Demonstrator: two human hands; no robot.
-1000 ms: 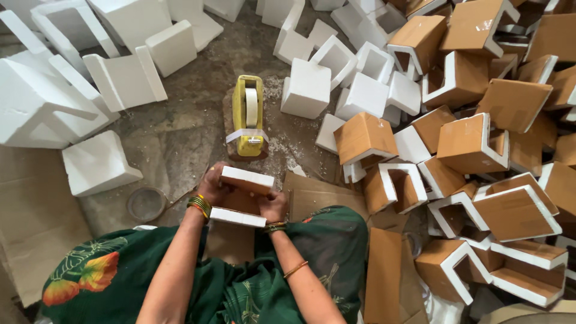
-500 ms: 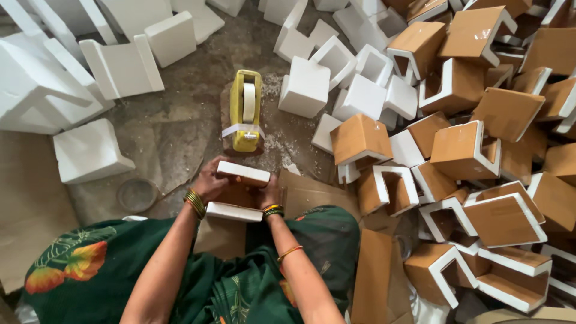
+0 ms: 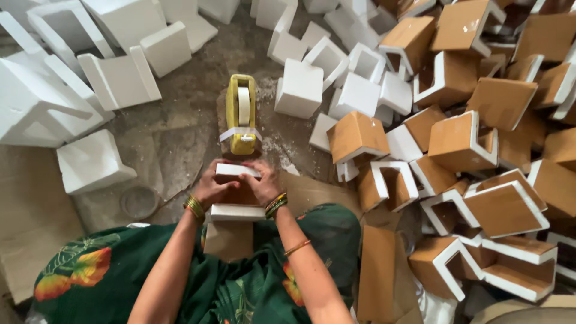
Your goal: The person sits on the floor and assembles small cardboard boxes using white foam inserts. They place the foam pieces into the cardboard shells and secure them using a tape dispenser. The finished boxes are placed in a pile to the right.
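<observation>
Left hand (image 3: pixel 211 187): fingers curled around the left side of a foam corner piece (image 3: pixel 235 193), gripping it; gold and green bangles sit at the wrist.
Right hand (image 3: pixel 264 185): closed on the right side of the same piece, thumb and fingers pressed against its brown middle; bangles at this wrist too.
Foam corner piece: a U-shaped block with white foam ends and a brown cardboard-faced middle, held between both hands just above the person's lap, over the green floral cloth (image 3: pixel 240 282).
Tape dispenser (image 3: pixel 240 114): yellow, upright on the floor just beyond the held piece, a strip of pale tape hanging across its front end.
Finished stack (image 3: pixel 480 138): a heap of brown-faced foam corners to the right, lying at many angles, touching one another.
Plain foam blocks (image 3: pixel 120 72): white pieces spread over the floor at the left and top, well apart from the hands.
Floor (image 3: pixel 174 144): grey, scattered with white foam crumbs near the dispenser.
Cardboard sheet (image 3: pixel 378 270): brown, lying beside the person's right knee.
</observation>
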